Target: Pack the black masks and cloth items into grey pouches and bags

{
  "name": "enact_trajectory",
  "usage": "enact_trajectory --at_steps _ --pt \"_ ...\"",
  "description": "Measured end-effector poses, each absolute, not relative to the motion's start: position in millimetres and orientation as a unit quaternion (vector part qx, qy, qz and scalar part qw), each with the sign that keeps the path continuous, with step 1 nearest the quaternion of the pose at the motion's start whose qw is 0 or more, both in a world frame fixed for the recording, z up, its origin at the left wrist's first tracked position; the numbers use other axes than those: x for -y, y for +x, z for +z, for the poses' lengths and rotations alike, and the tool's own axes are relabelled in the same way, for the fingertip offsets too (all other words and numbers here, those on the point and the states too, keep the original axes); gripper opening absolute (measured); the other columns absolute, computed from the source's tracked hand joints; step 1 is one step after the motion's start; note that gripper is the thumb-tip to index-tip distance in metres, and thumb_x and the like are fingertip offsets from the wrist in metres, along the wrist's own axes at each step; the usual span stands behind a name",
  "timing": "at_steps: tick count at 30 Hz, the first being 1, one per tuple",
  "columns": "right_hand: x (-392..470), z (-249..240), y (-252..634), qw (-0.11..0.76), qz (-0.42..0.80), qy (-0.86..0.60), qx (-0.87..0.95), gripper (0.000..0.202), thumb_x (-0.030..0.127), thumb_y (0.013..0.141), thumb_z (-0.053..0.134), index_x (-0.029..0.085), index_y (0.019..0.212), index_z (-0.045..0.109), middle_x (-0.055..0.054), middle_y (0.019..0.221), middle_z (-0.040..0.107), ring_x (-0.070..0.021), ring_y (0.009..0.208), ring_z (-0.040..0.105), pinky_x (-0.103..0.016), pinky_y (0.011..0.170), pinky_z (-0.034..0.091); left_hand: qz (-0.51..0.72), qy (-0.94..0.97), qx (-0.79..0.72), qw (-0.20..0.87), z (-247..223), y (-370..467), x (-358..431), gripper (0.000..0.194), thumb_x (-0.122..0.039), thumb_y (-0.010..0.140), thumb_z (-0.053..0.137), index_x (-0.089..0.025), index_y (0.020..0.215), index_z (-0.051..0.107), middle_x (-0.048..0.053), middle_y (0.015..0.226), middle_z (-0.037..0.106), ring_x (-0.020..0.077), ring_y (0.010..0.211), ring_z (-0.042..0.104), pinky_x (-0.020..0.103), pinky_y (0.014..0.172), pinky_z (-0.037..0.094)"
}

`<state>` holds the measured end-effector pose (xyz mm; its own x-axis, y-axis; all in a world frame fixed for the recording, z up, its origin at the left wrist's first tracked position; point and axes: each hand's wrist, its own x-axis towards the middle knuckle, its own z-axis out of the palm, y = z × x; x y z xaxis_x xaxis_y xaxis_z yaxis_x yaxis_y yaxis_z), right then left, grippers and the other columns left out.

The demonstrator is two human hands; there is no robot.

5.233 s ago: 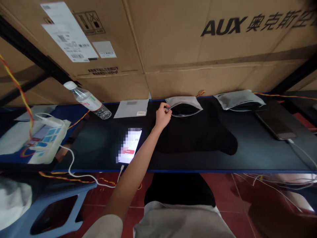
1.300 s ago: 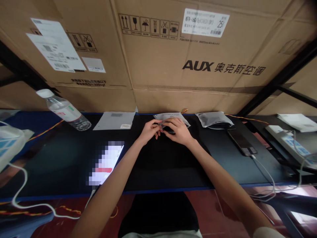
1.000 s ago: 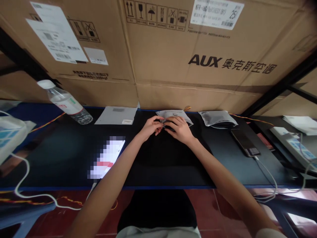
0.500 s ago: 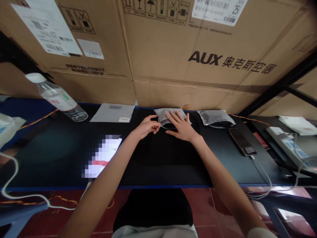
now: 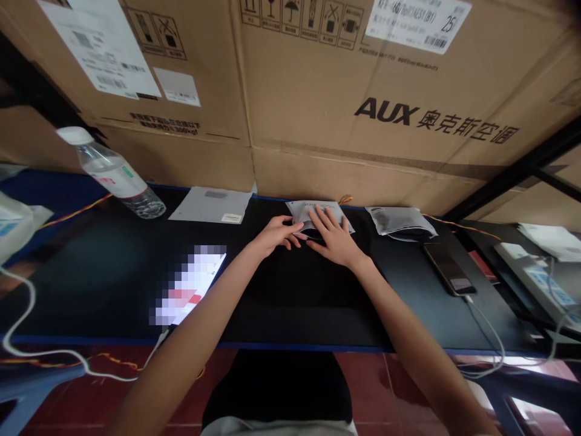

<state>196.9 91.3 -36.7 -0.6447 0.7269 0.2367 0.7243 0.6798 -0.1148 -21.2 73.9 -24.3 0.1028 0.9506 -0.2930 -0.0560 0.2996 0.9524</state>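
Observation:
A grey plastic pouch (image 5: 297, 210) lies at the back of the black table, its dark mouth gaping toward me. My right hand (image 5: 333, 236) rests flat across its right part with fingers spread. At the near left corner of the same pouch, my left hand (image 5: 276, 235) has its fingers bent around the lip of the mouth; their tips are partly hidden. Another grey pouch (image 5: 394, 221), bulging and gaping at its near edge, sits to the right. Left of my hands lies a flat grey pouch (image 5: 209, 204) with a small white label.
A large cardboard box (image 5: 308, 163) stands right behind the pouches. On the left are a water bottle (image 5: 122, 181) and a lit phone (image 5: 200, 290). A dark phone (image 5: 447, 269) with a white cable lies right, near a black shelf frame (image 5: 512, 169).
My left hand's fingers have shifted slightly right, over the pouch's mouth. The right hand stays flat on the pouch. The whole view has shifted a little.

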Motion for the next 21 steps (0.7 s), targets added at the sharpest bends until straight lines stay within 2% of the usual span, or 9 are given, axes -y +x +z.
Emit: enact_trajectory --at_steps 5,9,12,14,16,18,21 --pt "-96 -39 201 0.172 0.018 -0.396 0.902 0.081 0.053 0.101 0.055 0.029 0.168 0.017 -0.01 0.171 0.027 -0.0346 0.159 0.023 -0.068 0.122 0.026 0.42 0.41 -0.493 0.643 -26 -31 -76 0.063 -0.022 0.086 0.079 -0.009 0.14 0.049 0.017 0.089 0.08 0.0192 0.064 0.073 0.025 0.051 0.045" --pt "-103 -34 212 0.213 0.002 -0.392 0.895 0.081 0.058 0.093 0.065 0.025 0.161 0.038 -0.012 0.167 0.037 -0.0361 0.155 0.032 -0.063 0.123 0.026 0.411 0.402 -0.469 0.671 -32 -37 -80 0.058 -0.021 0.088 0.075 -0.01 0.138 0.048 0.02 0.096 0.08 0.0209 0.068 0.075 0.026 0.054 0.049" --pt "-110 -22 231 0.268 0.005 -0.382 0.884 0.072 0.06 0.09 0.067 0.024 0.15 0.054 -0.012 0.16 0.049 -0.0356 0.148 0.044 -0.056 0.121 0.034 0.412 0.403 -0.466 0.671 -34 -40 -81 0.047 -0.02 0.089 0.073 -0.011 0.13 0.052 0.021 0.097 0.08 0.02 0.067 0.074 0.026 0.054 0.05" --pt "-117 -15 248 0.324 0.016 -0.417 0.849 0.051 0.052 0.097 0.056 0.022 0.138 0.064 -0.011 0.145 0.063 -0.0316 0.134 0.057 -0.048 0.112 0.044 0.418 0.406 -0.471 0.662 -33 -40 -81 0.038 -0.021 0.09 0.071 -0.011 0.124 0.055 0.021 0.096 0.08 0.0195 0.066 0.074 0.026 0.054 0.05" --pt "-124 -12 265 0.361 0.018 -0.501 0.786 0.04 0.04 0.101 0.044 0.02 0.119 0.073 -0.011 0.118 0.075 -0.0286 0.111 0.069 -0.042 0.098 0.052 0.423 0.407 -0.475 0.655 -31 -39 -80 0.033 -0.021 0.091 0.07 -0.012 0.119 0.056 0.019 0.093 0.079 0.0193 0.065 0.074 0.026 0.054 0.051" --pt "-129 -12 279 0.347 0.011 -0.589 0.729 0.037 0.035 0.098 0.043 0.02 0.101 0.077 -0.009 0.092 0.078 -0.0273 0.089 0.071 -0.039 0.083 0.053 0.424 0.403 -0.48 0.654 -29 -38 -79 0.03 -0.022 0.092 0.069 -0.013 0.117 0.056 0.018 0.089 0.079 0.0189 0.063 0.073 0.026 0.053 0.051" --pt "-133 -14 290 0.272 0.015 -0.631 0.727 0.026 0.033 0.089 0.055 0.023 0.09 0.079 -0.005 0.082 0.077 -0.0259 0.079 0.071 -0.035 0.074 0.05 0.423 0.399 -0.481 0.656 -28 -37 -81 0.031 -0.021 0.092 0.069 -0.013 0.119 0.055 0.016 0.086 0.079 0.0177 0.062 0.072 0.024 0.052 0.05"
